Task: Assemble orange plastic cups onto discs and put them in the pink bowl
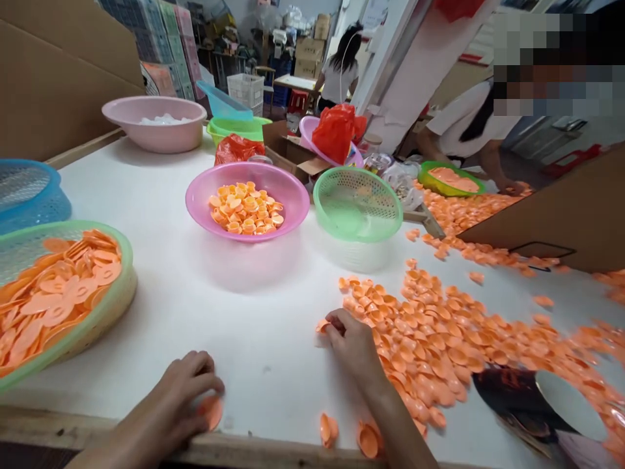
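The room extends beyond the counter, with cardboard boxes (308, 49) and a person (344, 68) at the far side; at far right, a co-worker (469, 124) leans over more orange pieces. The white counter (263, 326) is flat, with a wooden strip (254, 449) along its near edge. At right, a cardboard sheet (561, 208) stands on edge, probably dividing the work areas. The orange pile (439, 332) spreads across the right side, likely leaving single cups easy to reach. At left, a green basket (127, 260) contains flat orange shapes (68, 293); its raised wall limits spillage. At far centre, a pink basin (193, 212) keeps orange cups (247, 208) together, with a second green basket (359, 225) just right of it. The right hand (354, 339) pinches an orange piece (321, 326) between thumb and forefinger, at the pile's left edge; a fingertip grip suits so small a part. The left hand (188, 391) curls over a second orange piece (211, 412) near the strip; whether its grip presses the piece cannot be told. Two loose cups (328, 430) lie between the forearms.
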`<action>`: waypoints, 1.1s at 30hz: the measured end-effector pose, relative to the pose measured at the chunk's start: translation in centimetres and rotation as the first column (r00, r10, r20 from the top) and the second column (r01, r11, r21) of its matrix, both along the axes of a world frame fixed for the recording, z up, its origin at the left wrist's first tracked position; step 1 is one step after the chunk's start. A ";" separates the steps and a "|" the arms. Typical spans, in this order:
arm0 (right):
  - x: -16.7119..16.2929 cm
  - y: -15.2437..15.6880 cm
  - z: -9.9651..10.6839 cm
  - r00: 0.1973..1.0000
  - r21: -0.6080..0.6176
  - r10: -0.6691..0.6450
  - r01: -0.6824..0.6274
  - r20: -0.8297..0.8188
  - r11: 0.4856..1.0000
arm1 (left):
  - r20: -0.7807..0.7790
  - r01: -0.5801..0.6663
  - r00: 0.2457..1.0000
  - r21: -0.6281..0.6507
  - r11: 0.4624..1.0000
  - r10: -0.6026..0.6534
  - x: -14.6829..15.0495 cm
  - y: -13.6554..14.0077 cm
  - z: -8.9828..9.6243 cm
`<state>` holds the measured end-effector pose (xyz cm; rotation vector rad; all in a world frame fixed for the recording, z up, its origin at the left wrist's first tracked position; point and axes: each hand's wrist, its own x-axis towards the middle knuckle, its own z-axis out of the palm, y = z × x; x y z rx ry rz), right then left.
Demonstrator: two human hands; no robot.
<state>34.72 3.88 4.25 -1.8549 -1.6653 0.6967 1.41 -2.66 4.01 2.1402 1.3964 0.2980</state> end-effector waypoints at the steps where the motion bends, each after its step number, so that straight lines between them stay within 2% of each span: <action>1: -0.3 -0.4 0.3 0.997 -0.028 0.002 -0.004 -0.074 1.000 | -0.019 0.005 1.000 0.003 1.000 -0.005 0.2 -0.8 -0.4; 3: -1.3 -1.3 0.9 0.980 -0.079 0.012 -0.028 -0.197 0.996 | -0.018 0.037 0.999 0.028 0.999 -0.037 1.4 -1.0 -0.7; 5: -2.7 -2.2 1.3 0.958 -0.126 0.010 -0.048 -0.286 0.991 | -0.005 0.026 1.000 0.084 0.996 -0.025 3.2 0.2 -0.7; 7: -4.0 -3.2 1.3 0.937 -0.175 0.008 -0.073 -0.348 0.982 | 0.019 -0.005 1.000 0.121 0.993 0.003 5.2 1.4 -0.9; 10: -5.6 -4.3 0.5 0.923 -0.230 0.007 -0.103 -0.384 0.968 | 0.083 -0.035 0.996 0.109 0.993 0.026 7.2 2.2 -1.4; 15: -7.5 -4.7 -0.9 0.936 -0.271 -0.004 -0.099 -0.353 0.957 | 0.163 -0.046 0.986 0.054 0.997 0.037 7.5 1.8 -2.3; 20: -9.2 -4.5 -0.9 0.955 -0.226 0.062 -0.132 -0.291 0.965 | 0.175 -0.053 0.983 -0.056 0.997 0.062 7.6 2.0 -1.3; 23: -9.4 -4.4 -0.7 0.962 -0.214 0.104 -0.160 -0.251 0.964 | 0.255 -0.064 0.960 -0.199 0.978 0.114 7.6 2.6 0.0; 26: -9.3 -4.6 -0.8 0.966 -0.201 0.129 -0.175 -0.223 0.964 | 0.293 -0.125 0.926 -0.352 0.927 0.236 8.0 3.2 1.0; 29: -9.3 -5.0 -0.9 0.968 -0.186 0.147 -0.186 -0.202 0.965 | 0.190 -0.223 0.937 -0.322 0.920 0.294 8.8 3.3 1.0; 33: -9.6 -4.9 -0.9 0.971 -0.170 0.162 -0.192 -0.176 0.966 | 0.140 -0.213 0.958 -0.242 0.946 0.252 9.3 3.0 0.3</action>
